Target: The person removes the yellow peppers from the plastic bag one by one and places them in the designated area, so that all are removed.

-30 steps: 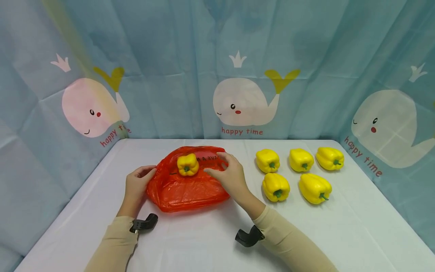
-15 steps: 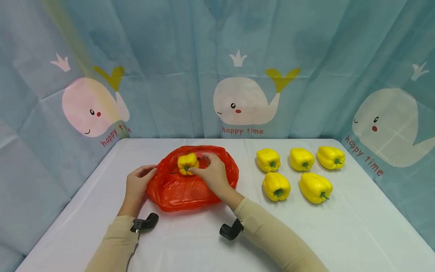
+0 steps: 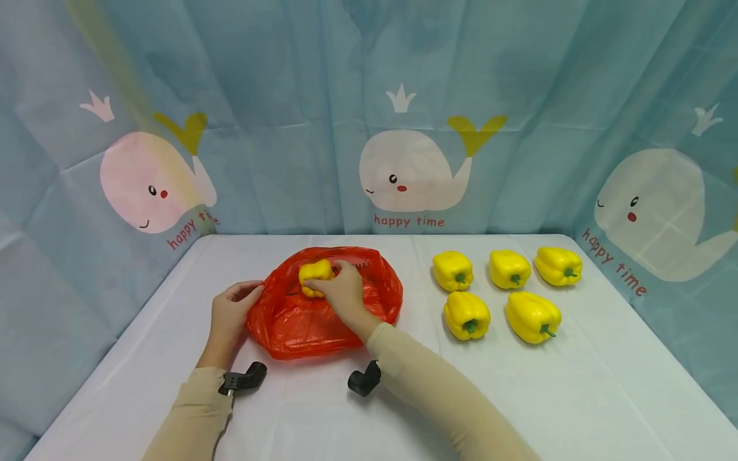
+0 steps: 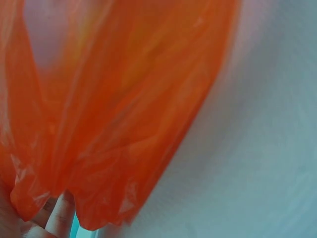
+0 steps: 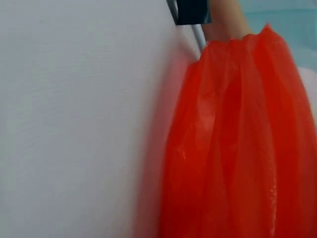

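Observation:
A red plastic bag [image 3: 311, 328] lies with its mouth wide open on the white table. Inside it, toward the back left, sits a yellow bell pepper [image 3: 314, 271]. My right hand [image 3: 347, 296] reaches over the bag and grips that pepper, thumb at its front and fingers at its far right side. At the bag's left rim my left hand [image 3: 229, 315] pinches the plastic between thumb and fingers. The left wrist view shows the bag [image 4: 129, 114] gathered at the fingers [image 4: 62, 215]. In the right wrist view the bag's outer side [image 5: 233, 144] hides the right hand.
Several more yellow bell peppers, such as the nearest one [image 3: 467, 315], stand on the right part of the white table [image 3: 605, 384]. A blue curtain [image 3: 288, 115] with whale prints closes off the back and sides.
My right hand has let go of the bag's right rim, moved left over the bag and taken hold of the bell pepper inside. The left hand stays at the left rim.

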Motion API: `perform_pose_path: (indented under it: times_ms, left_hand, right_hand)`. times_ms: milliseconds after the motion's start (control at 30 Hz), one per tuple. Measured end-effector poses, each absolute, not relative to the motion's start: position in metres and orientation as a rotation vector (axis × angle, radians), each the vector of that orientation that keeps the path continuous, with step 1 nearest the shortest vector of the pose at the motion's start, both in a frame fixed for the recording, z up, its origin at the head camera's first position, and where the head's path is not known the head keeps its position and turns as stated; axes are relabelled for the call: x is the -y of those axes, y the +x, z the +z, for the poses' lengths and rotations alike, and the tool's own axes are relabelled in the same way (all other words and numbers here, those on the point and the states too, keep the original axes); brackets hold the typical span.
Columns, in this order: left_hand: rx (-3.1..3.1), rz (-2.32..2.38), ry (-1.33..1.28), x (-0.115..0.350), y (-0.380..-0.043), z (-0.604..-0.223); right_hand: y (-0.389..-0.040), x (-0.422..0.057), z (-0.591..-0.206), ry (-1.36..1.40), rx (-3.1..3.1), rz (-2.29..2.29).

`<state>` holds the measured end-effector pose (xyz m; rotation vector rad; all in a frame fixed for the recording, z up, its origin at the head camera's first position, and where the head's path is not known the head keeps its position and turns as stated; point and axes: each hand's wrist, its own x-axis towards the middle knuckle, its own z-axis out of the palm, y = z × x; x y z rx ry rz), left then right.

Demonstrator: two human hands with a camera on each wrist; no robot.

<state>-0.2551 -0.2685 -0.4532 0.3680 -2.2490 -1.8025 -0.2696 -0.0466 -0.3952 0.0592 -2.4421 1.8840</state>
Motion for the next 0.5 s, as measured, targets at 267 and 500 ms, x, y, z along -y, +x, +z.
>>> perform_pose_path:
  times_ms: [267,500]
  left_hand:
    - [2.257,-1.799,0.406,0.268,-0.253,-0.454]
    - [2.252,-1.808,0.382,0.267,-0.255,-0.454]
  right_hand:
    - [-0.275,0.065,-0.401,-0.09,2.444,1.866]
    - [-0.28,0.073,-0.401,-0.19,2.445,1.82]
